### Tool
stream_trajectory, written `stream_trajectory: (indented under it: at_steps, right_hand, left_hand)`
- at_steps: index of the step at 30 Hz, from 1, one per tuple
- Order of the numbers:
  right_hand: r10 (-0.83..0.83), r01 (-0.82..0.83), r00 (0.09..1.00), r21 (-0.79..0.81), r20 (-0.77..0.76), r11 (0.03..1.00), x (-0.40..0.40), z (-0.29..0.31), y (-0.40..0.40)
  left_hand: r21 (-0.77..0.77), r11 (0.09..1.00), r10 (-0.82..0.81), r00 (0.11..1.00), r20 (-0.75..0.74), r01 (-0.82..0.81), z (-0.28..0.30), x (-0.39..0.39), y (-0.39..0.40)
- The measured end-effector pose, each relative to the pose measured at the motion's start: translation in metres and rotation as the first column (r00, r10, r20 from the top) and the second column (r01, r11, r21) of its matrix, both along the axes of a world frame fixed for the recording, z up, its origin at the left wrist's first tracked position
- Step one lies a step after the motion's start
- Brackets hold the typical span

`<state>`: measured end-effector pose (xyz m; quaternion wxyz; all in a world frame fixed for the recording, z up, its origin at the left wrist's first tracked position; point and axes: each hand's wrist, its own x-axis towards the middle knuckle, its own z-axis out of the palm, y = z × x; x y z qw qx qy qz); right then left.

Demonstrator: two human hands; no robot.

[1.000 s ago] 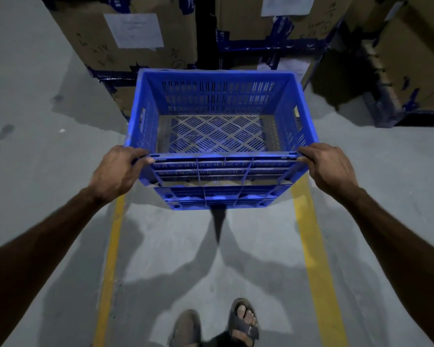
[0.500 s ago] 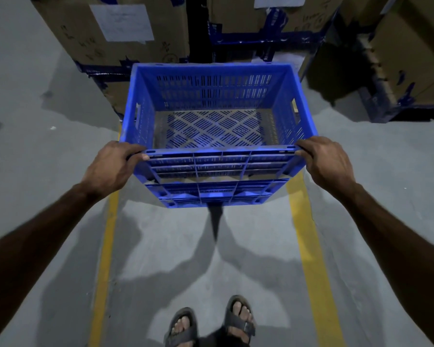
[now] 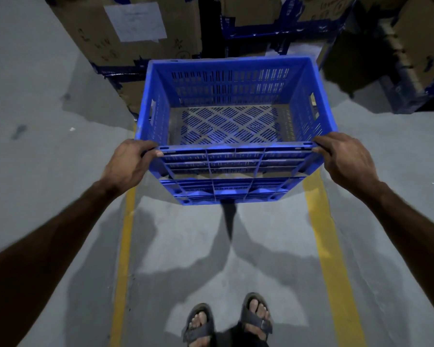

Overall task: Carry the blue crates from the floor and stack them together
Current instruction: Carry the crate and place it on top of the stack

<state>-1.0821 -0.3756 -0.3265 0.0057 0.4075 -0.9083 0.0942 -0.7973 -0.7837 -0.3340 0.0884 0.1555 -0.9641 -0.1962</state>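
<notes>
Had the blue crate (image 3: 232, 126) up off the floor (image 3: 35, 171), held out in front at arm's length, roughly level, above the lane between the two yellow floor lines (image 3: 328, 246). Left hand (image 3: 129, 164) was curled round the near-left rim corner, thumb on top of the rim; right hand (image 3: 346, 159) gripped the near-right corner the same way. Crate was empty, slotted base and walls, ribbed outside. My read: rigid moulded plastic, light, not fragile, rim not slippery. Corner grip worked but left the far end unsupported; the side handle cut-outs looked like the better hold for a longer carry. Surroundings: cardboard boxes (image 3: 125, 33) on blue racking (image 3: 273, 33) straight ahead, just beyond the crate's far wall, more boxes off to the right. Sandalled feet (image 3: 227, 321) below. No other crate or stack in view, so I couldn't tell where this one goes. Boxes ahead blocked a straight-on walk.
</notes>
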Motion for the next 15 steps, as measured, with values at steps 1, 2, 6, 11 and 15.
stream_trajectory:
  at_steps: [1,2,6,11,15]
  right_hand:
    - [0.005,-0.005,1.0,0.005,0.006,1.0,-0.0019,-0.0005,0.0002]
    - [0.008,-0.008,1.0,0.009,0.015,1.0,-0.0038,-0.001,0.0005]
    - [-0.014,0.014,0.999,0.004,0.043,1.0,-0.0073,-0.0046,0.0019]
    - [-0.012,0.012,0.999,-0.002,0.036,1.0,-0.0049,-0.0067,0.0012]
    - [-0.021,0.021,1.0,-0.001,0.018,1.0,-0.0028,-0.0083,0.0023]
  left_hand:
    - [0.002,1.0,0.0,1.0,0.001,0.0,-0.0008,0.0007,0.0012]
    - [0.005,1.0,-0.004,1.0,0.008,0.004,-0.0018,0.0015,0.0029]
    - [0.015,1.0,-0.014,1.0,0.01,0.014,-0.0048,0.0053,0.0089]
    - [0.019,1.0,0.003,1.0,0.02,-0.003,-0.0047,0.0057,0.0081]
    - [0.013,1.0,-0.006,1.0,0.023,0.006,-0.0033,0.0051,0.0065]
